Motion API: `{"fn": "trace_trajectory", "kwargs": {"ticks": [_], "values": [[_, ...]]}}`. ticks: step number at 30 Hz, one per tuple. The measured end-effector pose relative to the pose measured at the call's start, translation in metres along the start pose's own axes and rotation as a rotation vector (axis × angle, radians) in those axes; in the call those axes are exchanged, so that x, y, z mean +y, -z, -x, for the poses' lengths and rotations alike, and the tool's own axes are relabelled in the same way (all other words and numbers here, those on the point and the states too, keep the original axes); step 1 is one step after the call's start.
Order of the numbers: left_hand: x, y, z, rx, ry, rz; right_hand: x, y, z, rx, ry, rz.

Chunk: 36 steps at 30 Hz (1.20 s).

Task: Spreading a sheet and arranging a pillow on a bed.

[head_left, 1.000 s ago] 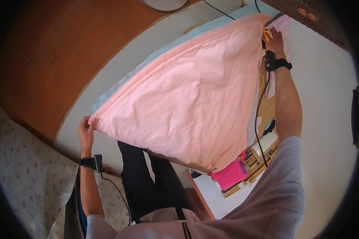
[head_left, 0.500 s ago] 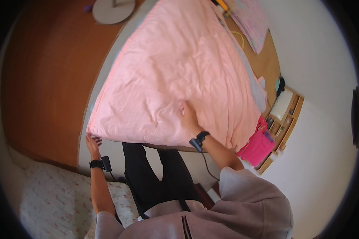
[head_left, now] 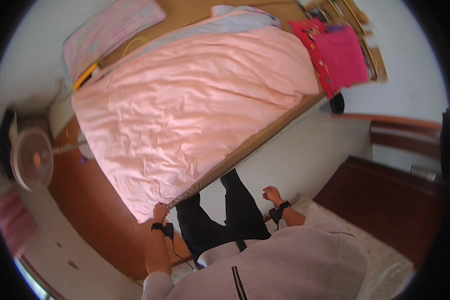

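Pink quilt [head_left: 195,115] beside left hand [head_left: 161,212], grip unclear; right hand [head_left: 271,195] half open; wooden rack [head_left: 379,62], contents [head_left: 324,15] indistinct.

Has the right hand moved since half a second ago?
Yes. Judged against the bed's edge, the right hand has come off the pink quilt and back across to the near side.

Bed [head_left: 182,21] w/ tan top, brown side edge. Pink quilt [head_left: 195,105] covers most of it, wrinkled, hanging past lower L corner. Grey-blue layer [head_left: 225,22] shows along quilt's far edge. Pastel patterned cloth [head_left: 112,35] far L; yellow loop [head_left: 133,42] btwn it & quilt; yellow obj. [head_left: 86,75] nr. quilt's upper L corner.
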<state>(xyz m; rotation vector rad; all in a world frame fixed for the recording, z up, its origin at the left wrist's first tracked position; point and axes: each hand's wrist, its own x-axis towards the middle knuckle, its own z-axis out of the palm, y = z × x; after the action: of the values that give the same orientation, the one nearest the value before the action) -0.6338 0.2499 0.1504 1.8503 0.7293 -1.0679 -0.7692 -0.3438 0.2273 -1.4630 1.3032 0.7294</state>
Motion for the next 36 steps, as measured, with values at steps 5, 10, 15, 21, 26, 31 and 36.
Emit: {"fn": "trace_trajectory", "kwargs": {"ticks": [5,10,15,21,26,31,36], "values": [[0.179,-0.04,-0.02,0.127,-0.408,-0.341,0.1,0.086,0.016,0.041,-0.078,-0.286],[0.388,-0.199,0.058,-0.079,-0.581,-0.11,0.189,0.149,0.012,0.039,-0.195,-0.513],[0.472,-0.326,0.138,-0.358,-0.797,-0.536,0.226,0.175,0.014,0.042,-0.145,-0.754],[0.449,-0.353,0.128,-0.391,-0.974,-0.912,0.236,0.221,0.029,-0.008,-0.019,-1.027],[0.387,-0.291,0.079,-0.377,-0.373,-0.837,0.246,0.255,0.013,-0.027,0.002,-0.999],[0.396,-0.312,0.105,-0.873,-0.876,-1.836,0.261,0.329,-0.015,0.014,0.008,-1.06],[0.465,-0.426,0.075,-0.721,-0.652,-1.443,0.244,0.444,-0.055,-0.123,0.042,-1.546]]}}
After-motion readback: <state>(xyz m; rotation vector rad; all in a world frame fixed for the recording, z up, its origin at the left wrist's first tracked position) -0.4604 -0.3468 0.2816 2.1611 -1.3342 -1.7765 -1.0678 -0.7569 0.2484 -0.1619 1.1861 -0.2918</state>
